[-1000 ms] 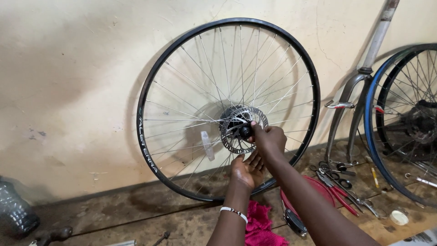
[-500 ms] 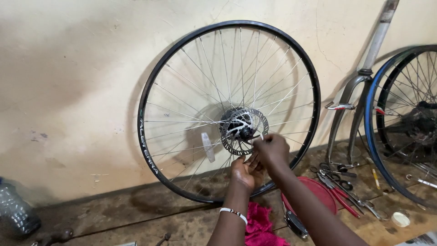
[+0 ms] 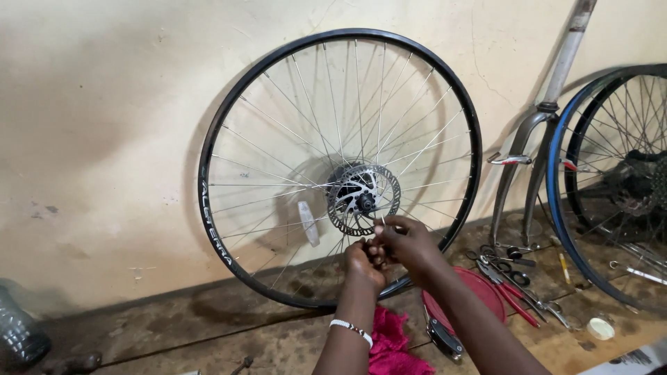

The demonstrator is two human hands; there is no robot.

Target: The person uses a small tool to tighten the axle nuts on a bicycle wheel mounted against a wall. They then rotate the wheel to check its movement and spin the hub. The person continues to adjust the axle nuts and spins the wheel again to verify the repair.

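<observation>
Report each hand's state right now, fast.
Left hand: closed, fingertips pinching a small part too small to identify.
Right hand: closed, pinching at a spoke just below the brake disc of the wheel.

A bicycle repair workshop: my wheel (image 3: pixel 340 167) leans on a stained wall (image 3: pixel 104 139), beside a fork (image 3: pixel 535 139), second wheel (image 3: pixel 611 187), and pliers (image 3: pixel 514 292) strewn over the worn bench (image 3: pixel 208 333).
</observation>
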